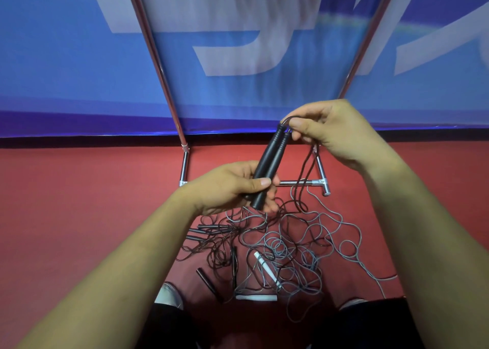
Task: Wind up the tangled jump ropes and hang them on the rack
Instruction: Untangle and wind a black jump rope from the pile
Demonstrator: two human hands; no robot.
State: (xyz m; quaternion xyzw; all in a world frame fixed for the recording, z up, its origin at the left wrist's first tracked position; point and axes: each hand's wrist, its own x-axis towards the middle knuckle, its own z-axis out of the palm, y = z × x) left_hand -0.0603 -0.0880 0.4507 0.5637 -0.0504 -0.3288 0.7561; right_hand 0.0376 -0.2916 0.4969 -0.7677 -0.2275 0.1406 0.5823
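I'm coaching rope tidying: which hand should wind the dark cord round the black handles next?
Right, likely. The right grip pinches the dark cord at the top of the black handles, free to loop it; the left grip holds both handles together, steadying them.

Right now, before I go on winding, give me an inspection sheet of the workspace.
Surface: red floor.
Job's things: two black handles held side by side; their cord trails down towards the pile; chrome rack behind, nothing seen hanging on it.
Clutter: nothing seen.
Grippers: left hand grips the black handles; right hand pinches the cord at their top.
Cables: dark and grey ropes tangled in the pile, a white handle among them.
Surroundings: blue banner behind the rack.
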